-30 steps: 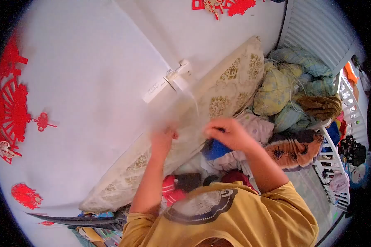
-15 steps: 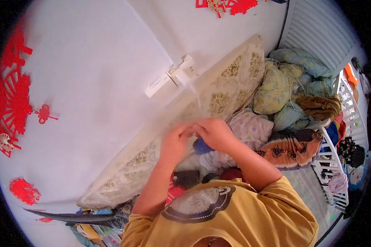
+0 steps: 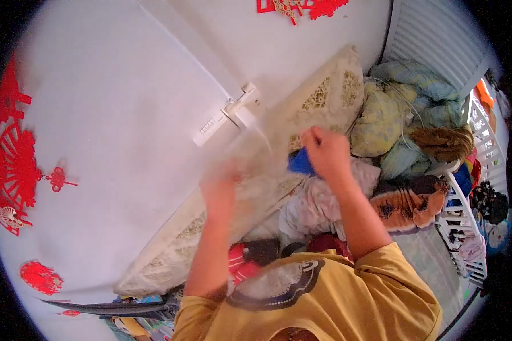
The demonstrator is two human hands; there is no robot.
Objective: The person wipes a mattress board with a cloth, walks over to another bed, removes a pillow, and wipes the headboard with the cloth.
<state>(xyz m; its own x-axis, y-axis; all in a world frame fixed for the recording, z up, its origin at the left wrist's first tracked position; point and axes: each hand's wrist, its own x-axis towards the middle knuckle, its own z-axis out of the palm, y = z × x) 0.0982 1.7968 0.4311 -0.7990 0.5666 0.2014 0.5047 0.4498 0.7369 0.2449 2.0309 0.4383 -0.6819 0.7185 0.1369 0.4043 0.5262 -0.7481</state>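
Note:
My left hand (image 3: pixel 219 184) is blurred by motion in front of the patterned cream headboard (image 3: pixel 188 233); its fingers are smeared, and whether it holds anything cannot be made out. My right hand (image 3: pixel 327 149) is raised to the right of it, fingers curled together in a pinch, with what they hold too small to see. A piece of blue cloth (image 3: pixel 301 162) shows just below and left of the right fingers. Faint, blurred whitish material hangs between the two hands. Below the right hand lies pale crumpled cloth (image 3: pixel 307 210).
On the wall behind are a white power strip (image 3: pixel 216 126) and red paper decorations (image 3: pixel 14 165). Bundled yellow bedding (image 3: pixel 375 122), brown cloth (image 3: pixel 444 142) and an orange-black cloth (image 3: pixel 407 204) lie at right by a white rail (image 3: pixel 458 219).
My hands, together half a second ago, have come apart. The right hand has moved up and right, the left a little to the left. The blue cloth shows further up and right.

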